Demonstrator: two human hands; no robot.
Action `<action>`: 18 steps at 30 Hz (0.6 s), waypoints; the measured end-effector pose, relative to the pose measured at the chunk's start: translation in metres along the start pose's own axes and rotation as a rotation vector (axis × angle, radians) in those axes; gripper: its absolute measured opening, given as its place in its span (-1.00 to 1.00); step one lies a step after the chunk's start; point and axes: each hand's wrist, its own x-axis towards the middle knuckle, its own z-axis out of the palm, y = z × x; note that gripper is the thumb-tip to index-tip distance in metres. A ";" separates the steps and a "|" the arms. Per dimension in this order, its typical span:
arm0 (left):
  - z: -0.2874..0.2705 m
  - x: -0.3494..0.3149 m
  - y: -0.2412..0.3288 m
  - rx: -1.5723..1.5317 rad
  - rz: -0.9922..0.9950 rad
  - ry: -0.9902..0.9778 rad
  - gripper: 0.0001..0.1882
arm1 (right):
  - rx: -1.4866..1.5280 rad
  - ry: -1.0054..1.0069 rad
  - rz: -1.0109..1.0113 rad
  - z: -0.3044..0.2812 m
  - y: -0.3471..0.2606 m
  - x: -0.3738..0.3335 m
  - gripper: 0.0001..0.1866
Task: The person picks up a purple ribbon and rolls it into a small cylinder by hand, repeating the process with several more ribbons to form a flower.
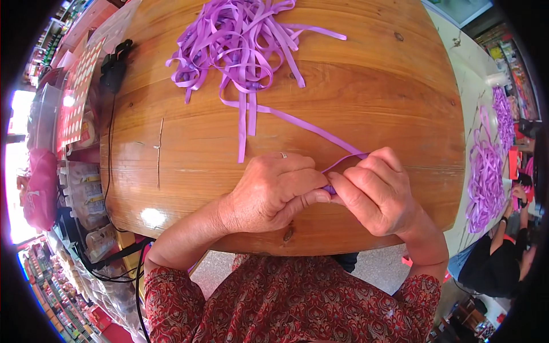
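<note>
Near the front edge of the wooden table, my left hand (280, 191) and my right hand (373, 191) meet, fingers pinched together. Between their fingertips is a small piece of purple ribbon (330, 189), bunched or knotted; its exact form is mostly hidden by my fingers. A purple ribbon strand (309, 127) runs from beneath my right hand up to a tangled heap of purple ribbons (243, 40) at the far side of the table. Darker purple knots show among the heap's loops. Several loose ends stick out of it toward me and to the right.
A thin twisted wire or stick (159, 153) lies on the wooden table (366, 86) at left. A black device with a cable (114, 71) sits by the left edge, beside plastic containers (86, 191). More purple ribbons (486, 177) lie on a pale table at right, near another person (497, 263).
</note>
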 end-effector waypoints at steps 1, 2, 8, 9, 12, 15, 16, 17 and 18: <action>0.000 0.000 0.000 0.014 -0.008 0.000 -0.82 | -0.008 -0.002 0.011 0.001 0.000 0.000 -0.66; -0.001 -0.001 0.000 0.017 -0.014 0.001 -0.82 | 0.004 -0.012 0.018 0.001 -0.001 0.000 -0.66; -0.003 -0.001 0.001 0.065 -0.051 -0.063 -0.84 | 0.036 0.029 0.039 0.001 0.002 -0.001 -0.66; -0.003 -0.001 0.001 0.065 -0.054 -0.068 -0.84 | 0.064 0.024 0.040 0.001 0.003 -0.001 -0.66; -0.004 -0.001 0.001 0.050 0.001 -0.074 -0.80 | 0.094 0.022 0.046 0.000 0.003 -0.001 -0.67; -0.004 -0.001 0.001 0.056 0.004 -0.071 -0.78 | 0.096 0.027 0.047 0.000 0.003 -0.001 -0.68; -0.004 -0.001 0.000 0.066 0.008 -0.070 -0.78 | 0.097 0.027 0.048 0.000 0.004 -0.002 -0.68; -0.003 -0.001 0.000 0.076 0.010 -0.071 -0.78 | 0.098 0.027 0.050 0.001 0.004 -0.002 -0.68; -0.003 -0.001 -0.001 0.075 0.011 -0.071 -0.78 | 0.091 0.034 0.042 0.002 0.004 -0.002 -0.68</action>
